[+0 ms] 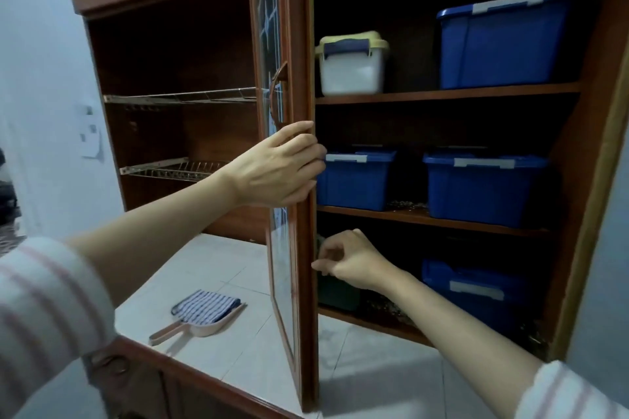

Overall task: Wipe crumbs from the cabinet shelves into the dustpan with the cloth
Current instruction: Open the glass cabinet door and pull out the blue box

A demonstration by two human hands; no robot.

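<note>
While fingers of the left hand [272, 170] grip the cabinet door [306, 333], the right hand [354, 260] is loosely curled, empty.

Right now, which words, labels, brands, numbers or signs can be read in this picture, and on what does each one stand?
No text can be read anywhere in this view.
On the top-shelf blue box, the pale clip shows no print.
The white box is plain and slightly blurred.
The cabinet door has only a line pattern on its glass, no letters.
The cloth on the dustpan shows only checks.
The wall plate is too blurred to tell.
</note>
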